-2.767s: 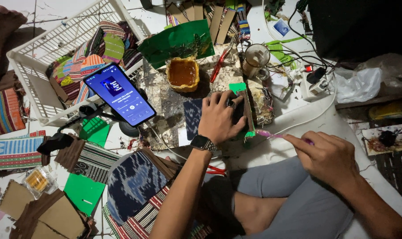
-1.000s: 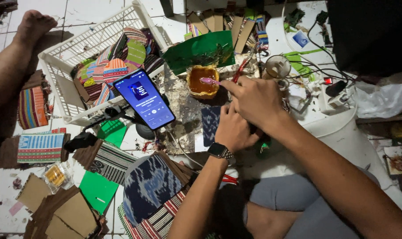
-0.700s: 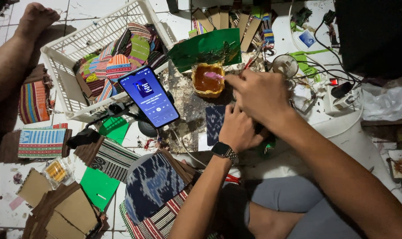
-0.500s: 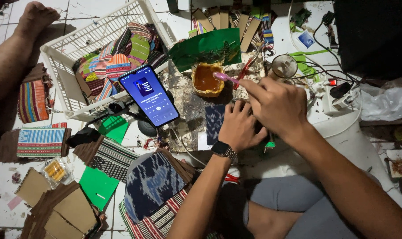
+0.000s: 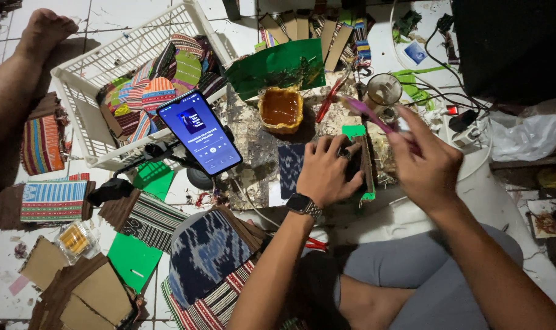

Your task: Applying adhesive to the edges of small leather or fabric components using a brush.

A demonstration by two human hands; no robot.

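My left hand (image 5: 326, 173), with a watch on its wrist, presses flat on a dark piece with green edging (image 5: 362, 165) that lies on the stained work board. My right hand (image 5: 426, 164) is shut on a pink brush (image 5: 368, 115), whose tip hangs in the air to the right of a small yellow-brown bowl of glue (image 5: 281, 109). A dark blue patterned fabric piece (image 5: 290, 165) lies just left of my left hand.
A phone (image 5: 199, 132) on a stand shows a lit screen. A white basket (image 5: 100, 85) holds colourful woven pieces. Green sheets, cardboard, woven cloth and a person's bare foot (image 5: 42, 30) lie at left. Cables, a glass jar (image 5: 382, 91) and a plastic bag are at right.
My right hand came to the glue bowl with the brush, then drew back to the right and lifted the brush. My left hand stayed pressed on the dark piece.
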